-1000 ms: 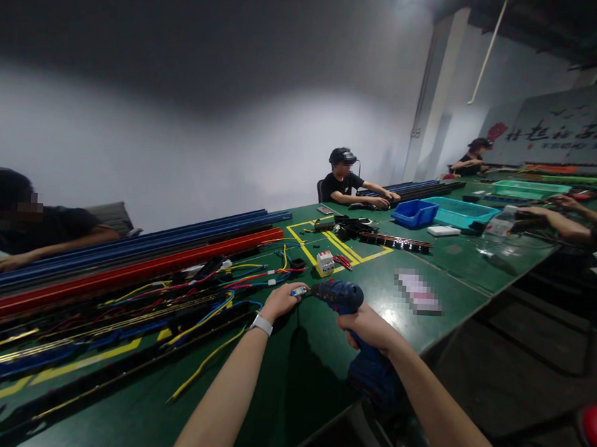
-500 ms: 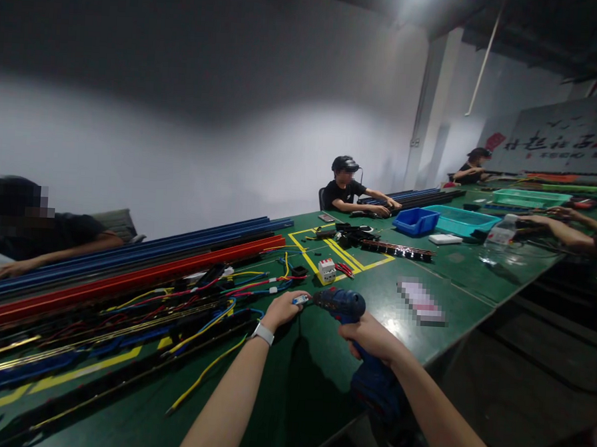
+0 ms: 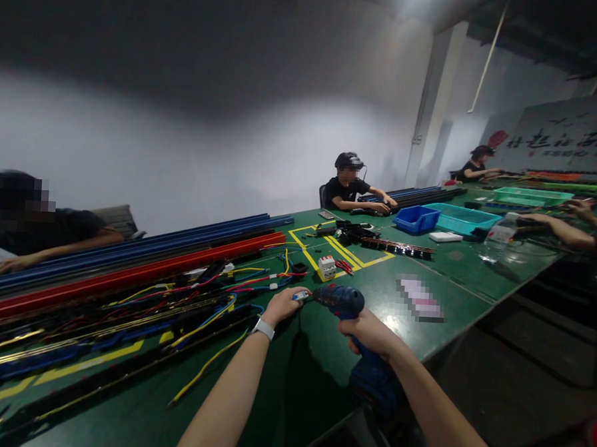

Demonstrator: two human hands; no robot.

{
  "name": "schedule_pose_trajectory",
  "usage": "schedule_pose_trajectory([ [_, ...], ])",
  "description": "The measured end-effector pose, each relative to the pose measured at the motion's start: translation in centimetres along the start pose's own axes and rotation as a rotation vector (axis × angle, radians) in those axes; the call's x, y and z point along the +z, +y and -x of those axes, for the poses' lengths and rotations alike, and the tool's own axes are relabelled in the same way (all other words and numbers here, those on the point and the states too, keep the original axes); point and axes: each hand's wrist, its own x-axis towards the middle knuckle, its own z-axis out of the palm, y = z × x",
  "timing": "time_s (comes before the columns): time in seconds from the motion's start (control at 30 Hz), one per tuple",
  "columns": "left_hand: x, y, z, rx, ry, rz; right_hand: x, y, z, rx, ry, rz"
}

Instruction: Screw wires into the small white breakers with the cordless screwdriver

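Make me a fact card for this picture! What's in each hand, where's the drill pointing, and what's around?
Left hand: holding a small blue-and-white part
Right hand: gripping a blue drill
Drill points: toward that part; touching or not is too small to tell
Beyond the hands: white block with red on top, red wires beside it
Left side: orange-red rail, yellow wire
Farther right: blue bin, clear bottle

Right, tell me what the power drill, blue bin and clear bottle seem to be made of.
Power drill: probably hard plastic housing, fairly matte; the dark blue shell shows little shine. Its bit is too small to judge.
Blue bin: likely moulded plastic, smooth, in one even colour.
Clear bottle: probably thin, glossy plastic, being see-through; glass can't be excluded.
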Motion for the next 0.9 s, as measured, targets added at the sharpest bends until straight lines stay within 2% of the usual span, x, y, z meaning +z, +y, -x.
schedule_pose_trajectory([
  [0.13,0.1,0.0,0.1,-0.016,0.007,-0.002,-0.1,0.2,-0.1,-0.01,-0.034,0.023],
  [0.9,0.6,-1.0,-0.4,0.052,0.011,-0.028,-0.1,-0.5,0.2,0.006,-0.042,-0.011],
])
